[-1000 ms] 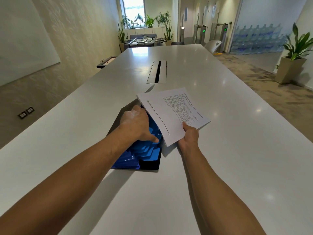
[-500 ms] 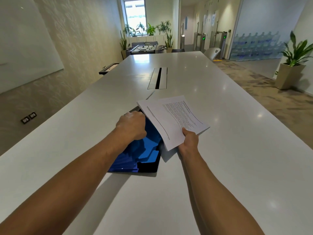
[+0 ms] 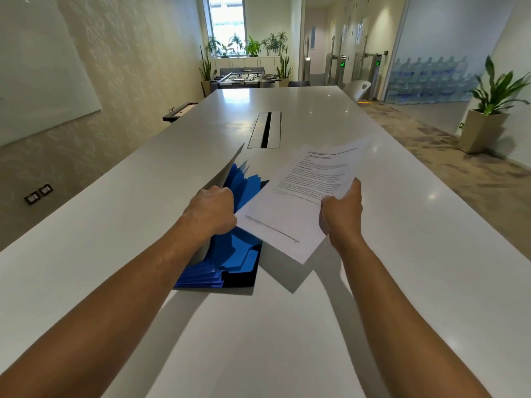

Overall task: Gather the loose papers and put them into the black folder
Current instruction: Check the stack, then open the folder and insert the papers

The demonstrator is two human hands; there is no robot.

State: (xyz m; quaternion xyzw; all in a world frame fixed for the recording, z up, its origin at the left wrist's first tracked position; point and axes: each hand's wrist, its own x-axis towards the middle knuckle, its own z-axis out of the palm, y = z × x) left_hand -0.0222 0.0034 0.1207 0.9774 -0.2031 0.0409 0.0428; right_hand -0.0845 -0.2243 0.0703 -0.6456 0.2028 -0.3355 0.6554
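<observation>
The black folder [image 3: 241, 278] lies open on the white table [image 3: 431, 254], its blue accordion pockets [image 3: 238, 254] fanned out. My left hand [image 3: 211, 212] grips the folder's raised cover [image 3: 227, 170] and holds it tilted up. My right hand [image 3: 342, 211] pinches the right edge of a stack of printed white papers [image 3: 298, 202], held in the air just right of the folder. The lower left corner of the papers overlaps the blue pockets.
A cable slot [image 3: 265, 129] is set into the table beyond the folder. A potted plant [image 3: 488, 110] stands on the floor at the right. A foosball table [image 3: 244, 79] and more plants sit past the table's far end.
My left hand lifted the folder cover higher, exposing more blue pockets. My right hand shifted the papers to the right and turned them, so they cover less of the folder.
</observation>
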